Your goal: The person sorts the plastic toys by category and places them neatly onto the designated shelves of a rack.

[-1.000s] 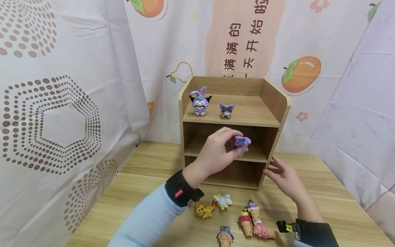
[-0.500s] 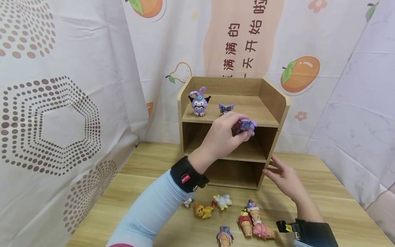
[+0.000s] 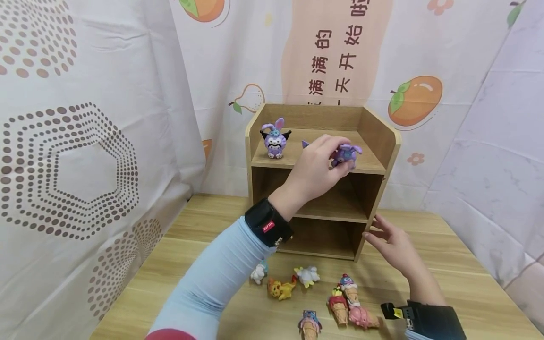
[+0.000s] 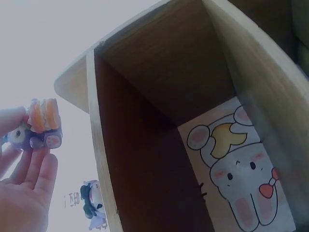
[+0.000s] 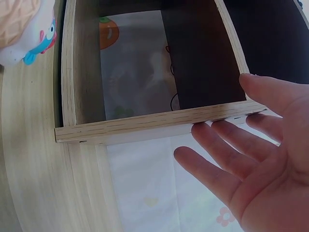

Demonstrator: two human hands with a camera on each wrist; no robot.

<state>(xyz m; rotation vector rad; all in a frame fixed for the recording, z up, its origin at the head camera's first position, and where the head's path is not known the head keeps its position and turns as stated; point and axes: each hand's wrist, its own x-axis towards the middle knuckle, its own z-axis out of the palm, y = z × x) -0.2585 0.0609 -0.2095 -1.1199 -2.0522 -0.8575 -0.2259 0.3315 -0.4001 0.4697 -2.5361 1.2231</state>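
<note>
In the head view my left hand (image 3: 316,165) pinches a purple rabbit-eared figurine (image 3: 347,155) between thumb and fingers, in front of the top level of a small wooden shelf (image 3: 323,166). The left wrist view shows an orange sandwich-like piece on the figurine (image 4: 44,116). Behind that hand a purple-eared figurine with a dark bow (image 4: 91,198) is mostly hidden from the head camera. Another purple figurine with black horns (image 3: 275,144) stands upright at the top level's left. My right hand (image 3: 393,243) touches the shelf's right side panel, fingers extended, thumb at its front edge.
On the table (image 3: 425,236) before the shelf lie a yellow figurine (image 3: 280,288), a white one (image 3: 308,276) and a white-and-blue one (image 3: 258,273). Several ice-cream-cone figurines (image 3: 338,309) lie to the right. A printed curtain (image 3: 229,56) hangs behind.
My left hand has risen and moved slightly right with the purple figurine, from the middle level up to the top level, now covering most of the bow figurine. My right hand stays put.
</note>
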